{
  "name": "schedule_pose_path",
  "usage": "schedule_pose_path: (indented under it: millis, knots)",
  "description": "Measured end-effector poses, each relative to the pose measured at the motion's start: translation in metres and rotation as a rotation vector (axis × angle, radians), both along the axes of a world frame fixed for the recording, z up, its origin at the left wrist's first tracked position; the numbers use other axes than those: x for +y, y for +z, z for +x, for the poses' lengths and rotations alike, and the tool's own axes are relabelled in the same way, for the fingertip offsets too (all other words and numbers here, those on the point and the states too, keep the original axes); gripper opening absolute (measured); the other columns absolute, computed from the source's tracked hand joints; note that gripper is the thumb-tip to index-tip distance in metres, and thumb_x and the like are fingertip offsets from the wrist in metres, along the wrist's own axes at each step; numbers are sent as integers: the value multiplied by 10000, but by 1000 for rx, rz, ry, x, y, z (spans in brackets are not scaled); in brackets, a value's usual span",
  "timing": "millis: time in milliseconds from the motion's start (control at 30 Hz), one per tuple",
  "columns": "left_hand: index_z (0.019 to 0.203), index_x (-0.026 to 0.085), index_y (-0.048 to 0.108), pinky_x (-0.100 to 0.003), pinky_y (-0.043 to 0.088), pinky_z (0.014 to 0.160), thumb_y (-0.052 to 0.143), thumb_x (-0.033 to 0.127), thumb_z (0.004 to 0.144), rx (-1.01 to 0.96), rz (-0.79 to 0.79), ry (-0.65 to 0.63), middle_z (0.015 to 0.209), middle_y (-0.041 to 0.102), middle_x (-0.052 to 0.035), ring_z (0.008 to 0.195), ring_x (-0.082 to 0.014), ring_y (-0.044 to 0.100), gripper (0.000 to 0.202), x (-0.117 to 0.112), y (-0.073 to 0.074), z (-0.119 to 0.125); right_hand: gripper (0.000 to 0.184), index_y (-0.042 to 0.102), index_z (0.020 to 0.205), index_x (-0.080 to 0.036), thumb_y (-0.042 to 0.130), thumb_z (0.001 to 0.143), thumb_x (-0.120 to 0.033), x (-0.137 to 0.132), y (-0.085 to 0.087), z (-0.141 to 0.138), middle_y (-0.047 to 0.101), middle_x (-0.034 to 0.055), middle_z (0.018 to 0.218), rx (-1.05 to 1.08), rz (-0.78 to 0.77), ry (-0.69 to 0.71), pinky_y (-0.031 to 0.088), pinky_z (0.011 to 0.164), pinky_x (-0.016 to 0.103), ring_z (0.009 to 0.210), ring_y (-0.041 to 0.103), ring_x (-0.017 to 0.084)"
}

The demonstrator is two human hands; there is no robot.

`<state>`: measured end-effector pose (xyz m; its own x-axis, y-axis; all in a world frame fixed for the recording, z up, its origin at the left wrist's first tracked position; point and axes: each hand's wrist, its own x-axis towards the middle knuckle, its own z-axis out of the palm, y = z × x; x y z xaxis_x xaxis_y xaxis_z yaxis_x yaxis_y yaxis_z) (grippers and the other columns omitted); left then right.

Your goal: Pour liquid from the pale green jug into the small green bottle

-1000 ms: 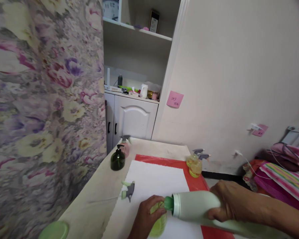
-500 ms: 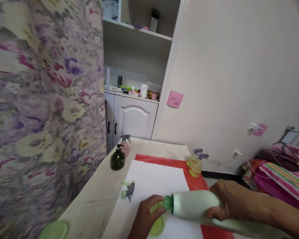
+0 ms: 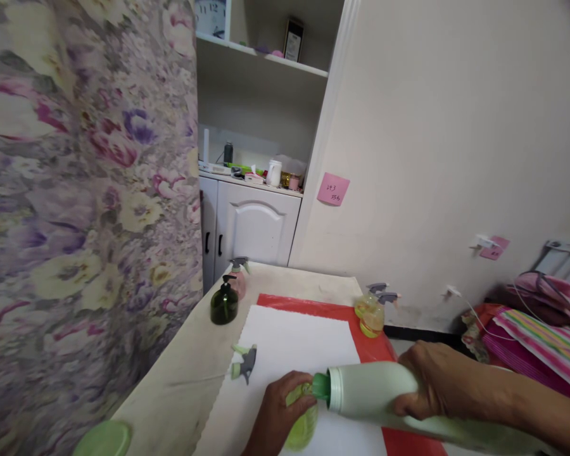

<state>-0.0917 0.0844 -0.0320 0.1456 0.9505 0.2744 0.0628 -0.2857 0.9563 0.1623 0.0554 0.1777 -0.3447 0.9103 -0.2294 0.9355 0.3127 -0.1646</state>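
My right hand (image 3: 439, 380) grips a large pale green jug (image 3: 370, 392), tipped on its side with its green spout against the mouth of a small yellow-green bottle (image 3: 301, 427). My left hand (image 3: 278, 415) is wrapped round that small bottle, which stands on a white cloth (image 3: 289, 345) laid over a red sheet (image 3: 313, 310). A loose spray-trigger head (image 3: 246, 362) with its thin tube lies on the table left of the cloth.
Two yellow spray bottles (image 3: 373, 313) stand at the red sheet's far right. A dark green pump bottle (image 3: 224, 303) and a pink spray bottle (image 3: 239, 278) stand at the table's far left. A green lid (image 3: 103, 439) lies near the front. A floral curtain (image 3: 76, 209) hangs on the left.
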Motion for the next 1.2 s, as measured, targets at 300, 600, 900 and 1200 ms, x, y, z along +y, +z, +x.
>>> schedule_pose_path:
  millis: [300, 600, 900, 1200]
  knots:
    - [857, 210, 779, -295, 513, 826, 722, 189, 692, -11, -4, -1, 891, 792, -45, 873, -239, 704, 176, -3, 2, 0, 263, 663, 695, -188, 676, 665, -449, 0, 2, -2, 659, 22, 624, -24, -7, -2, 322, 487, 234, 546, 563, 145]
    - [853, 211, 778, -301, 515, 830, 729, 192, 690, -15, -13, 4, 888, 793, -43, 880, -243, 705, 172, -2, 1, 0, 271, 677, 695, -175, 670, 665, -445, -1, 3, -3, 676, 42, 642, -40, -27, -23, 331, 487, 232, 561, 564, 154]
    - [867, 213, 775, -306, 517, 834, 722, 219, 704, 0, -10, -2, 900, 795, -45, 883, -245, 707, 171, -2, 2, -1, 252, 674, 692, -187, 682, 661, -437, 0, -6, 4, 668, 30, 629, 6, -15, -21, 333, 487, 234, 555, 572, 158]
    - [858, 219, 772, -309, 523, 857, 702, 192, 697, 7, -27, 36, 915, 800, -42, 907, -251, 710, 178, 2, 0, -4, 283, 619, 686, -194, 663, 700, -473, 6, -52, 28, 563, -34, 590, 195, -89, -93, 286, 476, 217, 538, 483, 105]
